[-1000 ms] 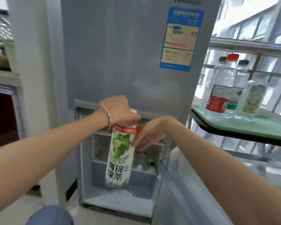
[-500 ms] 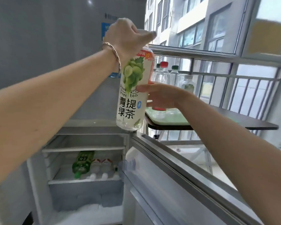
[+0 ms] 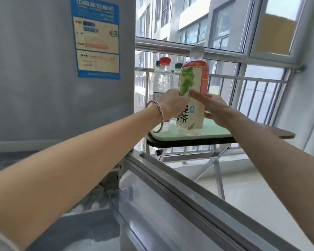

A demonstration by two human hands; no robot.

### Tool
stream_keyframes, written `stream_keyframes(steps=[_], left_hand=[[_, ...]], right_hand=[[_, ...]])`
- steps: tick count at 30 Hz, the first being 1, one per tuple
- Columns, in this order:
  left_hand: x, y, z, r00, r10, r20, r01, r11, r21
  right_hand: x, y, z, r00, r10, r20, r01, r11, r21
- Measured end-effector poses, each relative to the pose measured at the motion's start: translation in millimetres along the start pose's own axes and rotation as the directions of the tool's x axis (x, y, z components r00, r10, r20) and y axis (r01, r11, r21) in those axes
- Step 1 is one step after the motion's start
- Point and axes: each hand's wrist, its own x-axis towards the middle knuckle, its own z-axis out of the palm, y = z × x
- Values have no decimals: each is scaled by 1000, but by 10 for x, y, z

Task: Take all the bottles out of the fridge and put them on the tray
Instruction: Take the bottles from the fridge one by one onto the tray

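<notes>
A green tea bottle point(image 3: 193, 82) with a grape label and white cap stands upright on the pale green tray point(image 3: 214, 133). My left hand point(image 3: 172, 104) wraps its left side at mid-height. My right hand point(image 3: 212, 105) presses flat against its right side. Behind it on the tray stand a clear bottle with a red cap point(image 3: 161, 78) and a clear bottle with a green cap point(image 3: 177, 73). The grey fridge point(image 3: 43, 69) fills the left, and its open lower door point(image 3: 179, 205) runs across the foreground.
The tray rests on a dark folding table point(image 3: 261, 137) with metal legs, beside a window railing point(image 3: 252, 87). A blue energy label point(image 3: 97, 40) is stuck on the upper fridge door. Light floor lies to the right of the open door.
Both hands carried the green tea bottle from the fridge's lower compartment up and right onto the tray. My left hand shifted from the cap to the bottle's side.
</notes>
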Motion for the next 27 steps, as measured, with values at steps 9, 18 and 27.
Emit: stream_keyframes(steps=[9, 18, 27], left_hand=[[264, -426, 139, 994, -87, 71, 90, 995, -36], [220, -510, 144, 993, -77, 90, 82, 995, -55], [-251, -533, -510, 984, -127, -127, 114, 989, -99]], right_hand=[[342, 314, 284, 982, -24, -185, 50, 989, 136], [372, 280, 500, 896, -16, -443, 30, 999, 26], [-109, -382, 1578, 774, -552, -311, 500, 833, -236]])
